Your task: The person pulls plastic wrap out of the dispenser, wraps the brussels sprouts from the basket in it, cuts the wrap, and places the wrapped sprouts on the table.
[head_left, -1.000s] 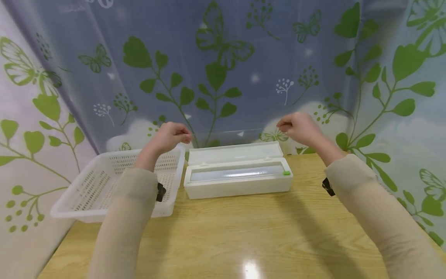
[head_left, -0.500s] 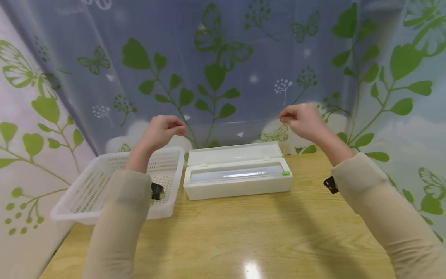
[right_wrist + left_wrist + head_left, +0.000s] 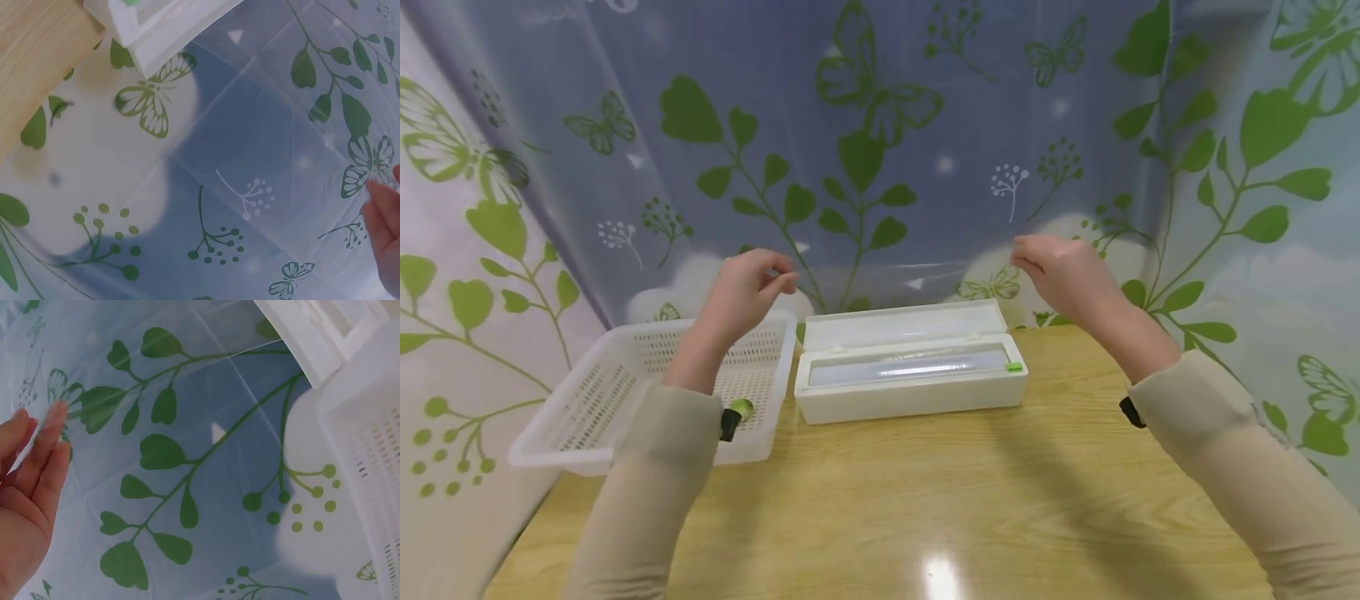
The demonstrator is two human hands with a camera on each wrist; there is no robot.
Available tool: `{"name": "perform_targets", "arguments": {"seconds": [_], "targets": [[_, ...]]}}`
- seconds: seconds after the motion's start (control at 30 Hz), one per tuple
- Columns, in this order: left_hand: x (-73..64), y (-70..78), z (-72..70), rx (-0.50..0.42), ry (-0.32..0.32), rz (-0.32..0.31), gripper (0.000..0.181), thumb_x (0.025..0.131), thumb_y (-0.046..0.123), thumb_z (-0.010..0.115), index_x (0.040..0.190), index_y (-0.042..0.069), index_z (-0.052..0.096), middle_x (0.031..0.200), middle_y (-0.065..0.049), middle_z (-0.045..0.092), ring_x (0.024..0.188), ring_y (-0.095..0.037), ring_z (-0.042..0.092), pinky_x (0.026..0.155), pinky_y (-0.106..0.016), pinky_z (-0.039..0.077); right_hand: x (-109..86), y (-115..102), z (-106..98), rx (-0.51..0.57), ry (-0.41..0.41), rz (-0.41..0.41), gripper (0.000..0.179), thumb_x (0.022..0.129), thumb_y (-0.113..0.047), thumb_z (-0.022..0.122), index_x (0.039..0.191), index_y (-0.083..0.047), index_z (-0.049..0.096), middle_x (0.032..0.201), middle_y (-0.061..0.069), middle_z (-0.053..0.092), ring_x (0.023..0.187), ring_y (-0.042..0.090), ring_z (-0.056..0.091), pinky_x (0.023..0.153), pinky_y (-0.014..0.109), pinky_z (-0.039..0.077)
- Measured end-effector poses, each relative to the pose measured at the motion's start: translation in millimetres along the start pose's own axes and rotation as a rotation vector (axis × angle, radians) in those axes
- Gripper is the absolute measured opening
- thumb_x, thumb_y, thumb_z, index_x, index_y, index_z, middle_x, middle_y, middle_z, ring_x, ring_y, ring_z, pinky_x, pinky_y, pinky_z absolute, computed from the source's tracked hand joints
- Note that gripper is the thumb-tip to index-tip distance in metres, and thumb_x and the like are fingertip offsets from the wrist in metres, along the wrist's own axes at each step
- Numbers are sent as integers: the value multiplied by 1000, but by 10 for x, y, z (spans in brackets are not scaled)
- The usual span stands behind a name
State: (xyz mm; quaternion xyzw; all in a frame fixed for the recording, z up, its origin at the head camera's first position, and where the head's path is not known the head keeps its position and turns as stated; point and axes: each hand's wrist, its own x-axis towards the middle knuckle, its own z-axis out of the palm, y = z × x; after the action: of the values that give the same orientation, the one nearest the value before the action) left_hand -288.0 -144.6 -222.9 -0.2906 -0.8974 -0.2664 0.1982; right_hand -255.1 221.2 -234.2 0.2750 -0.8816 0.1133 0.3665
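Left hand (image 3: 748, 287), above and left of white box (image 3: 910, 406): fingertips pinching clear film (image 3: 206, 337). Right hand (image 3: 1067, 271), above and right: fingertips pinching likewise.

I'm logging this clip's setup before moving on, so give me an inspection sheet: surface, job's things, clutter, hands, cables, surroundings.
Surface: wood-grain table, glare spot near the wearer.
Job's things: white film dispenser, lid open, film roll inside, green tab at its right; clear film above.
Clutter: white perforated basket left of the dispenser; green item inside, partly hidden, type unclear.
Hands: left hand pinches the film; right hand appears to.
Cables: nothing seen.
Surroundings: hanging sheet printed with leaves and butterflies.
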Motion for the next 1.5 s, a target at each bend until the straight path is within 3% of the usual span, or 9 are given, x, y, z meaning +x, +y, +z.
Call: {"name": "perform_targets", "arguments": {"seconds": [0.17, 0.27, 0.4, 0.6, 0.73, 0.93, 1.13, 1.23, 1.5], "targets": [[-121, -14, 7, -15, -45, -7, 22, 91, 19, 49, 101, 1, 58, 99, -14, 60, 87, -27, 56, 76, -42, 44, -147, -25, 0, 26, 50, -27, 5, 82, -3, 60, 86, -2, 62, 77, 11, 64, 57, 21, 58, 51, 35, 46], [-234, -12, 35, -28, -49, 10, 19, 91, 19, 50, 95, 3, 59, 90, -11, 62, 82, -24, 57, 73, -40, 45, -254, -60, -11, 37, 61, -67, 5, 81, -2, 61, 85, -3, 63, 72, 8, 64, 52, 17, 55, 46, 32, 43], [-411, 34, 68, -7, -13, 122, 10, 88, 12, 55, 88, 4, 61, 82, -7, 64, 73, -20, 60, 66, -36, 48, -416, -115, -3, 44, 102, -157, 6, 83, -7, 60, 86, -3, 64, 71, 8, 64, 51, 17, 57, 44, 31, 44], [-650, 114, 188, -36, -28, 251, 4, 85, 9, 59, 84, 6, 62, 78, -1, 64, 72, -14, 62, 63, -29, 49, -631, -249, 79, 181, 132, -261, 40, 94, -31, 39, 84, -1, 64, 74, 9, 65, 54, 15, 60, 46, 27, 47], [-811, 136, 308, -81, -51, 311, 3, 85, 10, 59, 83, 9, 62, 76, 3, 62, 67, -8, 59, 58, -25, 48, -758, -364, 179, 261, 120, -309, 36, 94, -28, 41, 84, -3, 65, 74, 6, 66, 55, 11, 59, 47, 23, 46], [-1034, 148, 471, -109, -88, 353, 3, 84, 9, 60, 82, 10, 62, 75, 4, 63, 61, -2, 55, 54, -21, 46, -979, -490, 317, 364, 51, -320, 29, 93, -25, 44, 86, -5, 64, 74, 4, 66, 57, 8, 60, 49, 17, 45], [-1280, 92, 632, -189, -204, 343, 4, 85, 11, 59, 83, 10, 62, 77, 2, 64, 68, -3, 58, 56, -18, 47, -1221, -537, 429, 439, -93, -321, 7, 86, -9, 57, 87, -7, 63, 77, 1, 66, 63, 6, 61, 54, 15, 46], [-1385, 57, 702, -221, -258, 332, 5, 85, 12, 59, 84, 11, 63, 78, 3, 64, 72, -4, 59, 62, -19, 48, -1334, -524, 463, 460, -165, -305, 5, 84, -6, 59, 86, -8, 64, 78, 0, 66, 66, 5, 61, 57, 14, 46], [-1575, -62, 809, -250, -326, 268, 9, 88, 17, 56, 83, 13, 62, 79, 7, 63, 75, -4, 59, 66, -21, 49, -1579, -430, 527, 473, -332, -208, 11, 80, -1, 61, 87, -10, 64, 78, -3, 65, 66, 1, 58, 56, 13, 45]]}}
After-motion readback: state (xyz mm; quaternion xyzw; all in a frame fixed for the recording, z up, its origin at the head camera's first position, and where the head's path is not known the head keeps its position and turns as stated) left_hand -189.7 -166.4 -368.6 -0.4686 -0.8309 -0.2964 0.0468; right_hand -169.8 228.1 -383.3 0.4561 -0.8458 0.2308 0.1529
